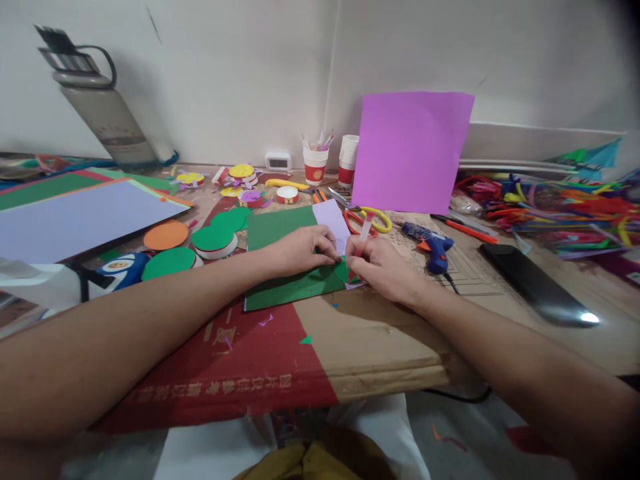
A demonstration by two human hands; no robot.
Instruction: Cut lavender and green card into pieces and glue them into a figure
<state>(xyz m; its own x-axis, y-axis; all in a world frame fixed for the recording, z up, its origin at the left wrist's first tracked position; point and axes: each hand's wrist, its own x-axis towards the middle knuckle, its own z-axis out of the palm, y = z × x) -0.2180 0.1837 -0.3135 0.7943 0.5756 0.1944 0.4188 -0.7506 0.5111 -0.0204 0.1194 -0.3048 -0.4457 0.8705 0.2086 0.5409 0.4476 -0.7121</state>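
My right hand (383, 267) is closed around a slim pen (367, 230) with a translucent upper end and a reddish lower part. Its lower end is at a small green paper circle (343, 270), which my fingers partly cover. From the other side, my left hand (313, 248) bends its fingers and presses the fingertips down at the circle's edge. Under both hands is a lilac paper sheet (330, 213), mostly covered by a dark green sheet (285, 287). Left of the sheets are green-topped round discs (215, 239) with white sides.
Scissors (377, 219), a blue glue gun (433, 247), a utility knife (465, 229) and a lit phone (537, 283) lie to the right. Paper cups (315, 167) and a purple sheet (413, 153) stand behind. A bottle (107, 113) leans at left. Scraps lie on the cardboard (370, 347).
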